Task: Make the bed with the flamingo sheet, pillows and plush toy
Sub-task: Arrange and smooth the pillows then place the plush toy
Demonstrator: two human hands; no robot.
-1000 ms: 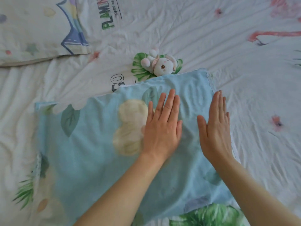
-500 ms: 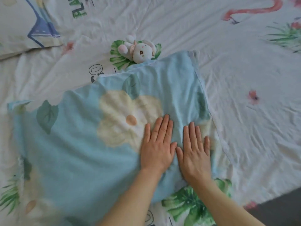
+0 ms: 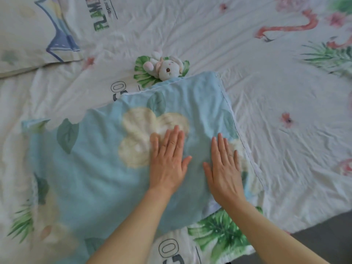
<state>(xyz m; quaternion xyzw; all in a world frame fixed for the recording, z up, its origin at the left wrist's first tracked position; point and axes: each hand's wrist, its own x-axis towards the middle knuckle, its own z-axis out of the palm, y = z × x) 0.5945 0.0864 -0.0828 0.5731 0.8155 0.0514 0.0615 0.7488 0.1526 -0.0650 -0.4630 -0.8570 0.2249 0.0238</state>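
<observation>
The blue pillow (image 3: 118, 164) lies across the near side of the bed, on top of the flamingo sheet (image 3: 276, 103), with its far corner just touching the plush toy (image 3: 167, 68). Both hands rest on it with flat palms and straight fingers, gripping nothing: the left hand (image 3: 168, 161) on the cream flower print, the right hand (image 3: 224, 168) just beside it, nearer the pillow's right seam. That flat press looks meant to smooth the cover, I'd say, not to carry the pillow anywhere. A fold of sheet overlaps the pillow's upper left edge, so that side may catch if it is slid. To the right the sheet is bare and wrinkled, with plenty of room. A second pillow (image 3: 32, 33) sits at the far left, well apart. The bed's near edge and the dark floor (image 3: 323, 237) show at lower right, close to the right forearm.
</observation>
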